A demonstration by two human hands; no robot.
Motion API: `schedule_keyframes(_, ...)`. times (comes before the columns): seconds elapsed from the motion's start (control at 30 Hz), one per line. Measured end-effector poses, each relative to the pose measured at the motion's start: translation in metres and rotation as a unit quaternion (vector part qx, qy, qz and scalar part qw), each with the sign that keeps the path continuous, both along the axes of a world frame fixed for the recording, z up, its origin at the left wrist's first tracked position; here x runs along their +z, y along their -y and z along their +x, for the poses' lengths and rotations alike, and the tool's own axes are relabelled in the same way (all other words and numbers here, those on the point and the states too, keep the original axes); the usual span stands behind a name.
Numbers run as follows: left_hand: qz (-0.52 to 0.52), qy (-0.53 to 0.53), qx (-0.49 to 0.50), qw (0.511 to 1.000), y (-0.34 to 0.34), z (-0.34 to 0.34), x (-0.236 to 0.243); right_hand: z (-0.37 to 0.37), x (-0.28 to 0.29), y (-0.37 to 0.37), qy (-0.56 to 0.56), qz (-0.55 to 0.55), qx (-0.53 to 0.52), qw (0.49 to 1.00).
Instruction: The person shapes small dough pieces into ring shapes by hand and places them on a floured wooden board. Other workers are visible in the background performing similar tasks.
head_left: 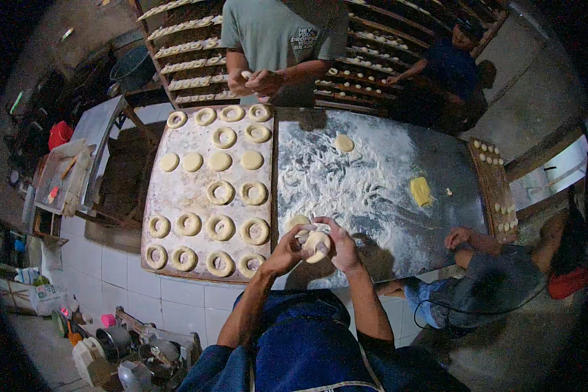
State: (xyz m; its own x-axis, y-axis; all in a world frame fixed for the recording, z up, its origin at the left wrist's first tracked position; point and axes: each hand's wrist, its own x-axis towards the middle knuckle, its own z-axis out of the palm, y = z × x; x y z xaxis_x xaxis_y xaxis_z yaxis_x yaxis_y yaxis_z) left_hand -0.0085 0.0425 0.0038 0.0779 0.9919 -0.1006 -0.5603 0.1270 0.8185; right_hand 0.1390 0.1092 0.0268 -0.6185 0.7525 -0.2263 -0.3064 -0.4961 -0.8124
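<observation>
Above the near edge of the floured table (372, 215), my left hand (286, 251) and my right hand (343, 246) hold a pale dough ring (318, 252) between them. The fingers of both hands are curled around it, and a hole shows in its middle. Just behind my left fingertips, a flat dough round (298, 222) lies on the flour, partly covered by my hands. To the left, a wooden board (196, 137) carries rows of dough rings and one row of flat rounds (220, 161). A dough ring (254, 230) on this board is near my left hand.
Another dough round (343, 143) and a yellow slab (421, 191) lie farther across the table. A tray of small dough pieces (496, 186) stands at the right end. Co-workers stand opposite and far right; another sits at the near right. Racks (189, 47) of dough line the back.
</observation>
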Motion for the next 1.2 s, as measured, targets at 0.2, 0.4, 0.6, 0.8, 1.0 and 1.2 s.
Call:
schedule_keyframes(0.2, 0.046, 0.016, 0.127, 0.991, -0.001, -0.007, -0.022, -0.021, -0.046, -0.002, 0.291, 0.145, -0.034, 0.945)
schedule_keyframes(0.4, 0.084, -0.489, 0.249, 0.832, -0.006, -0.017, -0.004, -0.047, -0.045, 0.011, 0.402, 0.306, -0.062, 0.861)
schedule_keyframes(0.6, -0.146, -0.048, 0.247, 0.957, -0.005, -0.033, -0.040, -0.087, -0.017, 0.031, 0.362, 0.174, -0.098, 0.911)
schedule_keyframes(0.8, 0.027, 0.073, 0.283, 0.956, 0.001, -0.060, -0.064, -0.104, -0.074, 0.038, 0.385, 0.332, -0.102, 0.855)
schedule_keyframes(1.0, 0.026, -0.369, 0.249, 0.895, 0.016, -0.108, -0.050, -0.138, -0.056, 0.045, 0.393, 0.342, -0.013, 0.853)
schedule_keyframes(1.2, -0.021, -0.226, 0.306, 0.925, 0.033, -0.153, -0.032, -0.197, -0.025, 0.060, 0.343, 0.272, -0.075, 0.896)
